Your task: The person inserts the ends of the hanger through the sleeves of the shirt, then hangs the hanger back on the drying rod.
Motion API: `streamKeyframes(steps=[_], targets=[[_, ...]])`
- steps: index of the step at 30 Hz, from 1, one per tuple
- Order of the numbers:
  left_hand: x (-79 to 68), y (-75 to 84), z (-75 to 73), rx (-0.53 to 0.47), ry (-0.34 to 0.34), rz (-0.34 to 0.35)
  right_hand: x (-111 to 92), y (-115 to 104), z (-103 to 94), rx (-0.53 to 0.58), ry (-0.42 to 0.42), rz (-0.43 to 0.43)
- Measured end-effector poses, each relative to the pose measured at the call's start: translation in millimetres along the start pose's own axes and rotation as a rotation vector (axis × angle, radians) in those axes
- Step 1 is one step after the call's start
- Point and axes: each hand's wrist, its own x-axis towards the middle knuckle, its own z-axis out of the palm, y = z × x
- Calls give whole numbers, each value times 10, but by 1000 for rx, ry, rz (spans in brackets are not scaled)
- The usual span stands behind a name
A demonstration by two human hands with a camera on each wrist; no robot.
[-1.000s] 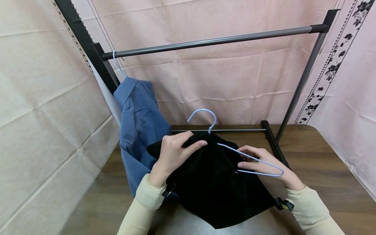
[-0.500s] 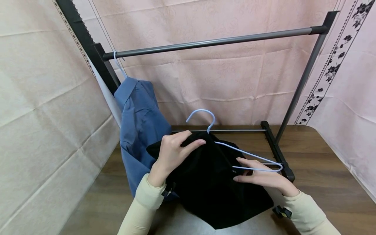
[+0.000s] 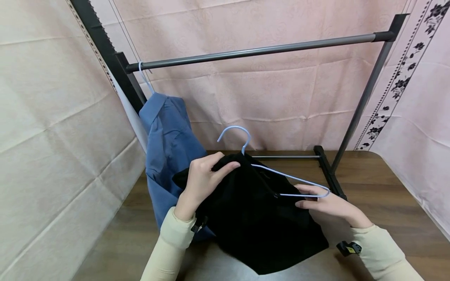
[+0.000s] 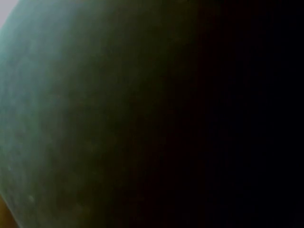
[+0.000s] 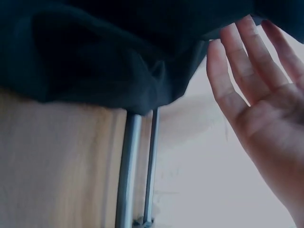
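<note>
In the head view a black garment [image 3: 256, 218] hangs over part of a light blue wire hanger [image 3: 291, 180], whose hook rises above its top edge. The hanger's right arm sticks out bare past the cloth. My left hand [image 3: 202, 179] pinches the garment's upper edge below the hook, thumb in front. My right hand [image 3: 328, 203] is at the garment's right side, behind the bare hanger end. In the right wrist view its fingers [image 5: 254, 61] are fairly straight, with the tips at the cloth's edge. Dark cloth [image 4: 95, 118] fills most of the left wrist view.
A blue shirt [image 3: 168, 132] hangs on another hanger at the left end of the rack's grey rail [image 3: 260, 50]. The rack's black foot [image 3: 328, 173] stands on the wooden table [image 3: 372, 187]. Pale cloth curtains [image 3: 263, 97] surround the back and sides.
The hanger and garment top have shifted slightly left and up with my left hand. My right hand first dropped away from the hanger's end, then moved right along it.
</note>
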Motion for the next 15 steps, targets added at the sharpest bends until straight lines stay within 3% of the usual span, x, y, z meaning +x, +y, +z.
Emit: streamKeyframes(steps=[9, 15], targets=[[-7, -54, -23, -2, -35, -49, -81, -16, -227, -15, -2, -78], [-8, -74, -29, -18, -42, -55, -92, -19, -385, -17, -11, -207]])
